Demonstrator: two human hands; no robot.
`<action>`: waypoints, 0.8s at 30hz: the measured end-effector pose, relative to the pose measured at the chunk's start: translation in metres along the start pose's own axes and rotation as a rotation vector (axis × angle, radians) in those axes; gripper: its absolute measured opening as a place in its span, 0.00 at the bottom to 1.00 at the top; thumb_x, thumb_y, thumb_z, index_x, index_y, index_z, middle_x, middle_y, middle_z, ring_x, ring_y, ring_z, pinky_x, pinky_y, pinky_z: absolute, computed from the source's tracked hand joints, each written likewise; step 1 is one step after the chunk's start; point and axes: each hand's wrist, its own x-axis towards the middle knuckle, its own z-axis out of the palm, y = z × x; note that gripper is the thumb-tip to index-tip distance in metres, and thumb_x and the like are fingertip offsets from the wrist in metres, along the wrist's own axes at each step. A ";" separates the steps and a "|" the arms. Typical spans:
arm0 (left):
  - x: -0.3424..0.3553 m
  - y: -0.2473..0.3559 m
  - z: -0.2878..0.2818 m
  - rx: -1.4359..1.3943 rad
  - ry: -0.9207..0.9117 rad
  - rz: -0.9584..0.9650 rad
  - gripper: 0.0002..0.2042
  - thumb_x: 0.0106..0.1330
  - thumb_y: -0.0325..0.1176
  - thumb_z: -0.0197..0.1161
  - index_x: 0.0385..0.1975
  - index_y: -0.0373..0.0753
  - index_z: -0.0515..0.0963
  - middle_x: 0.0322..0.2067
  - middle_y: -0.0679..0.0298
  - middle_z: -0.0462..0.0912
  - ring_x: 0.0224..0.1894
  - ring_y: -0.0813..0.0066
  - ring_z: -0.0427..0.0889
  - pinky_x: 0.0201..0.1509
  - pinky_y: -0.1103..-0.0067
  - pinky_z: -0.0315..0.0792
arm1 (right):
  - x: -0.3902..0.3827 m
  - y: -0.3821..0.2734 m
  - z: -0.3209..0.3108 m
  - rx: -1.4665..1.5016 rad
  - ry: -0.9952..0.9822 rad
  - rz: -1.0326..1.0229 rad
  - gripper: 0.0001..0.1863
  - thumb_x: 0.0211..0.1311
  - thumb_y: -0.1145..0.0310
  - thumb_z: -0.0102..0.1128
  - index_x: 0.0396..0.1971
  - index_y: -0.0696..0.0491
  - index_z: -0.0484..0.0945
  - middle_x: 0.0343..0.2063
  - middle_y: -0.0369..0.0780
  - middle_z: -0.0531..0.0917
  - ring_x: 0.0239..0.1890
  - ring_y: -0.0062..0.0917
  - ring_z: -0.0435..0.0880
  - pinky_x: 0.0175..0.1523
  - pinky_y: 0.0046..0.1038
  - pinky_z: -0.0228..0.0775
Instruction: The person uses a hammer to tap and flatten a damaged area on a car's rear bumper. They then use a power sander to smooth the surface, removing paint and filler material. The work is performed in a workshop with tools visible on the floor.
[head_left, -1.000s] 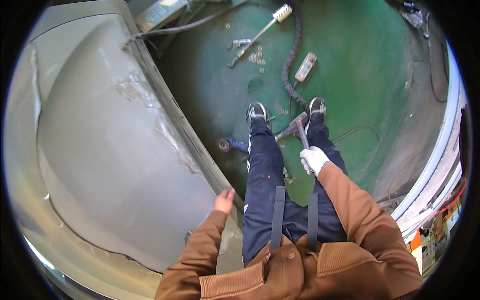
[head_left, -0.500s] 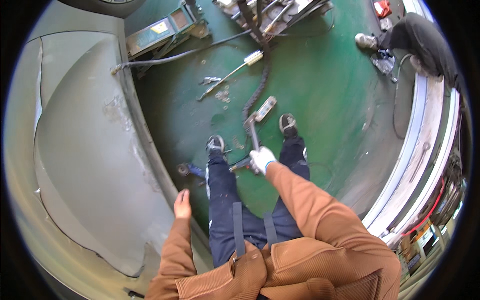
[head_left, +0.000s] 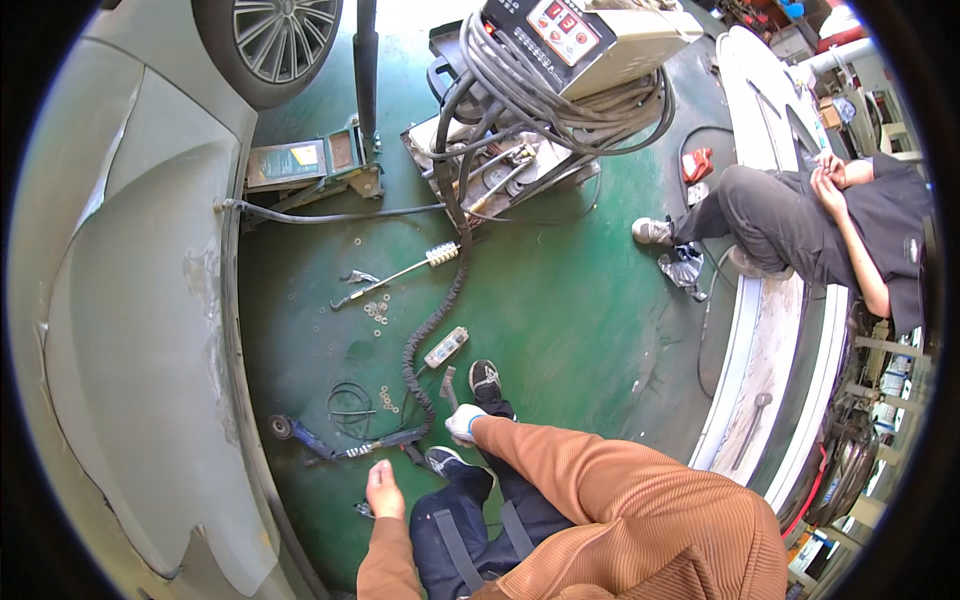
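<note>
My right hand (head_left: pixel 463 425), in a white glove, is closed on the handle of a hammer (head_left: pixel 449 385), held over my legs. My bare left hand (head_left: pixel 385 488) hangs empty and loosely open between my leg and the grey car panel (head_left: pixel 140 330) on my left, which has dents and scuffed patches. Below the hammer, on the green floor, lie a blue angle grinder (head_left: pixel 305 437), a welding gun (head_left: pixel 385 440), a power strip (head_left: pixel 446 346) and several washers (head_left: pixel 377 312). A slide-hammer puller (head_left: pixel 400 275) lies farther off.
A cable-draped machine (head_left: pixel 600 60) stands on a cluttered cart (head_left: pixel 520 170) ahead, beside a green jack (head_left: pixel 300 160) near the car wheel (head_left: pixel 270 40). A black hose (head_left: pixel 435 315) crosses the floor. At right, another person (head_left: pixel 800 230) sits on long pale panels (head_left: pixel 730 400), hands raised together.
My view has swung up and forward, revealing the wheel, machine and more of the seated person. My right hand still grips the hammer; my left hand sits lower in view.
</note>
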 end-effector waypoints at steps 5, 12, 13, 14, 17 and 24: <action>0.015 -0.017 0.087 -0.627 -0.210 -0.607 0.49 0.74 0.68 0.59 0.75 0.25 0.63 0.71 0.44 0.72 0.69 0.50 0.77 0.76 0.55 0.68 | 0.000 -0.044 0.017 1.038 0.149 0.216 0.19 0.73 0.61 0.54 0.29 0.59 0.84 0.22 0.48 0.85 0.21 0.39 0.84 0.28 0.43 0.77; 0.002 -0.005 0.120 -1.307 -0.104 -0.577 0.24 0.83 0.58 0.50 0.56 0.44 0.81 0.49 0.60 0.90 0.52 0.62 0.88 0.63 0.62 0.79 | -0.002 -0.076 0.065 0.851 0.292 -0.044 0.12 0.78 0.64 0.58 0.51 0.55 0.74 0.28 0.37 0.82 0.25 0.21 0.83 0.27 0.25 0.77; 0.002 -0.016 0.116 -1.265 -0.110 -0.607 0.25 0.83 0.58 0.52 0.58 0.42 0.80 0.51 0.59 0.89 0.53 0.61 0.87 0.64 0.62 0.78 | 0.011 -0.064 0.060 0.730 0.211 -0.018 0.13 0.79 0.63 0.58 0.54 0.55 0.73 0.28 0.38 0.82 0.26 0.22 0.84 0.29 0.27 0.79; 0.002 -0.028 0.109 -1.236 -0.117 -0.634 0.27 0.82 0.58 0.54 0.60 0.39 0.78 0.53 0.58 0.88 0.55 0.60 0.87 0.65 0.62 0.77 | 0.007 -0.076 0.054 0.669 0.244 0.000 0.14 0.79 0.62 0.59 0.53 0.56 0.75 0.28 0.40 0.84 0.27 0.24 0.85 0.30 0.29 0.80; 0.021 -0.048 0.074 -0.925 -0.212 -0.337 0.25 0.81 0.55 0.59 0.62 0.39 0.77 0.56 0.54 0.87 0.58 0.64 0.87 0.64 0.66 0.76 | 0.094 -0.012 0.034 0.234 0.423 -0.081 0.14 0.74 0.62 0.60 0.46 0.58 0.78 0.29 0.42 0.85 0.22 0.27 0.81 0.28 0.33 0.76; 0.153 -0.172 -0.015 -0.620 0.110 0.006 0.23 0.78 0.52 0.65 0.56 0.35 0.79 0.44 0.58 0.89 0.44 0.73 0.86 0.52 0.73 0.78 | 0.180 -0.017 0.008 0.161 0.167 -0.112 0.16 0.75 0.59 0.63 0.45 0.59 0.80 0.28 0.42 0.86 0.22 0.25 0.82 0.25 0.33 0.74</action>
